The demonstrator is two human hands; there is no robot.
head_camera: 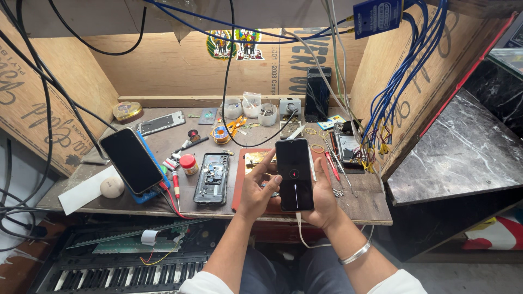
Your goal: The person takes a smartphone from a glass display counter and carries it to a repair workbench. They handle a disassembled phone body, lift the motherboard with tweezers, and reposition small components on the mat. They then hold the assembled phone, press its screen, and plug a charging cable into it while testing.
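You've got a black smartphone (295, 174) up off the bench, just over the front edge of the workbench (376, 209), right of the middle. Its screen is dark apart from a small charging icon, and a white cable (303, 235) hangs from its bottom end. Your right hand (324, 197) is wrapped around the back and right side of it, fingers closed on the body. Your left hand (257, 189) sits against the left side, thumb resting on the glass, so both hands have hold of it. There's a silver bangle (355, 253) on your right wrist.

Under the phone lies a reddish work mat (240, 179). Just left of that mat is an opened phone (212, 178) with its insides showing, and a small red-capped jar (189, 163) beside it. Further toward the left front corner, another dark phone (131, 160) leans on a blue stand. A third black phone (317, 93) stands upright against the back wall. Blue wires (400, 76) hang down along the right side.
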